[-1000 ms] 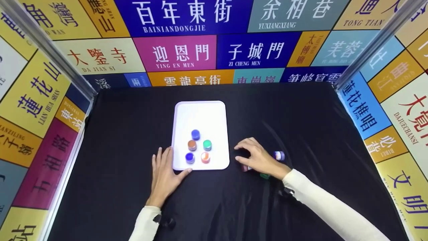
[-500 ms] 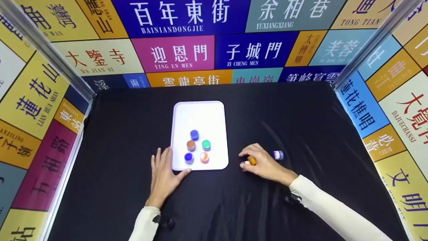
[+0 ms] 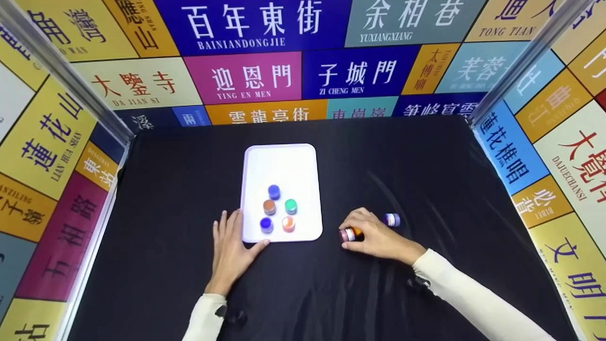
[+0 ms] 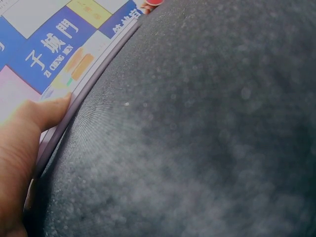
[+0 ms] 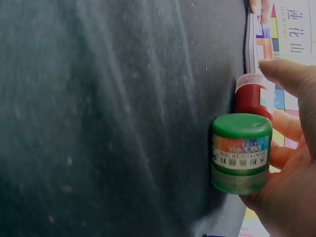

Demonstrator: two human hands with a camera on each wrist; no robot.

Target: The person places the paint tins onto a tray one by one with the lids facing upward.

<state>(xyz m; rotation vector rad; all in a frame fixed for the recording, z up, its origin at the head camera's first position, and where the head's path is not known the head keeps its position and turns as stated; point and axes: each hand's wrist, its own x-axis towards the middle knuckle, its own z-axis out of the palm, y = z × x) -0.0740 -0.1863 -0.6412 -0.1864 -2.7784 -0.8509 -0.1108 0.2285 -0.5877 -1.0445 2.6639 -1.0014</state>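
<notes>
A white tray point(image 3: 284, 166) holds several small paint jars: blue point(image 3: 274, 192), brown point(image 3: 269, 207), green point(image 3: 290, 206), dark blue point(image 3: 266, 225) and orange-red point(image 3: 288, 224). My left hand point(image 3: 232, 248) rests at its lower left corner, fingers straight along the side, thumb point(image 4: 54, 111) on the near rim. To the right of the tray, my right hand point(image 3: 371, 237) curls thumb and fingers about a red paint jar point(image 3: 347, 235) lying on its side. An orange jar point(image 3: 359, 232) shows partly behind it. Under the palm, a green jar point(image 5: 241, 153) appears in the right wrist view only.
A blue-purple jar point(image 3: 391, 219) lies behind the right hand. Black cloth point(image 3: 189, 166) with creases covers the table. Panels with printed Chinese place names point(image 3: 258, 76) wall in the back and both sides.
My right hand has shifted slightly right and toward me. Its fingers have closed in around the red jar, whose label now shows; the orange jar came into sight. The left hand stays at the tray.
</notes>
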